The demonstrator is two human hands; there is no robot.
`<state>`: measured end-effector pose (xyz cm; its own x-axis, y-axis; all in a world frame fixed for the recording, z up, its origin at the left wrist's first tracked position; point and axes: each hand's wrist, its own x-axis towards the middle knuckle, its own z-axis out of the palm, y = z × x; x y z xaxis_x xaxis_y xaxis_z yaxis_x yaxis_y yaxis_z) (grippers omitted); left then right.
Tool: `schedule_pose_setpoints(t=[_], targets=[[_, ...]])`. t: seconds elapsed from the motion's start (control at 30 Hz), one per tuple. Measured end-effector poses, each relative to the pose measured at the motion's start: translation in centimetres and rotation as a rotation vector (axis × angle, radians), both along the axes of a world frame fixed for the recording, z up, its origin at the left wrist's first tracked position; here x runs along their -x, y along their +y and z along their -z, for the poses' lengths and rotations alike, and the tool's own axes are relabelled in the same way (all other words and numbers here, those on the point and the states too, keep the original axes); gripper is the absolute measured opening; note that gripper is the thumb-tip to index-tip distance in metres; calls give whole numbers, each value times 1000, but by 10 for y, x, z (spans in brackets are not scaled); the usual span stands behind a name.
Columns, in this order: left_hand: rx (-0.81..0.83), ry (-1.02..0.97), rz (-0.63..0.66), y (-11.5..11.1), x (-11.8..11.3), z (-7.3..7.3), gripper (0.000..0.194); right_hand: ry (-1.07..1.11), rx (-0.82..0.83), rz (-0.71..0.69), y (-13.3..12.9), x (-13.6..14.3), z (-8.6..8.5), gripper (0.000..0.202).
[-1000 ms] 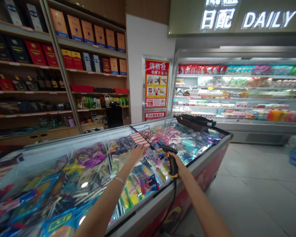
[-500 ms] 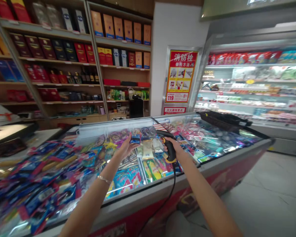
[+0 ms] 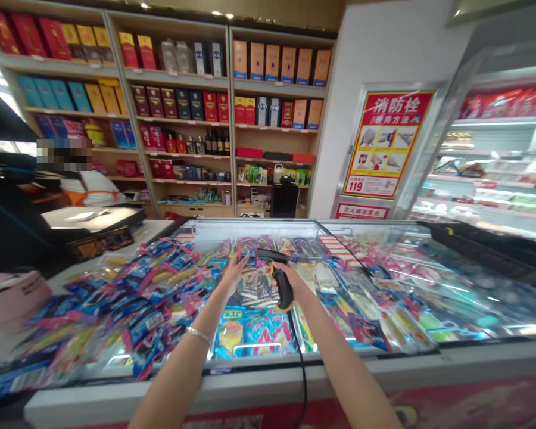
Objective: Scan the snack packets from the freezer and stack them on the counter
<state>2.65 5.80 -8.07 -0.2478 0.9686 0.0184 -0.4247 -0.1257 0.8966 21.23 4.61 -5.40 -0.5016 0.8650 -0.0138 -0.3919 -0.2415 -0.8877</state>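
My right hand (image 3: pixel 295 283) is wrapped round the handle of a black and yellow barcode scanner (image 3: pixel 284 290), and its cord runs down over the freezer's front edge. The scanner's head points left, close to a small blue packet (image 3: pixel 250 256). That packet is between the fingers of my left hand (image 3: pixel 232 275), which are closed on it; its lower side is partly hidden. Both hands are over a chest freezer (image 3: pixel 361 361) with a glass top, which holds colourful ice-cream packets (image 3: pixel 268 330). Left of my left arm lies a big heap of blue and pink wrapped snacks (image 3: pixel 149 310).
Shelves of boxed bottles (image 3: pixel 183 104) line the back wall. A person in pale clothing (image 3: pixel 93 185) is behind the counter (image 3: pixel 149 229) on the left. On the freezer's right end lies a black cover (image 3: pixel 482 241). A lit refrigerated display (image 3: pixel 495 161) stands at the far right.
My view has swung left, bringing the counter and the person into sight. The scanner's head is now nearer the blue packet. Both hands keep their hold.
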Motion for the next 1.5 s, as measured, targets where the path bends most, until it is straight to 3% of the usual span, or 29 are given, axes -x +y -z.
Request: schedule_pose_setpoints(t=[0.17, 0.43, 1.03, 1.5], targets=[[34, -96, 16, -6, -2, -3, 54, -15, -10, -1, -3, -2, 8, 26], [32, -120, 86, -6, -10, 1, 40, 29, 2, -28, -8, -5, 13, 26], [-7, -131, 21, -5, -12, 0, 28, 12, 55, 14, -1, -4, 21, 27], [-30, -28, 25, -6, -8, 1, 43, 30, 39, 3, -3, -5, 19, 29]])
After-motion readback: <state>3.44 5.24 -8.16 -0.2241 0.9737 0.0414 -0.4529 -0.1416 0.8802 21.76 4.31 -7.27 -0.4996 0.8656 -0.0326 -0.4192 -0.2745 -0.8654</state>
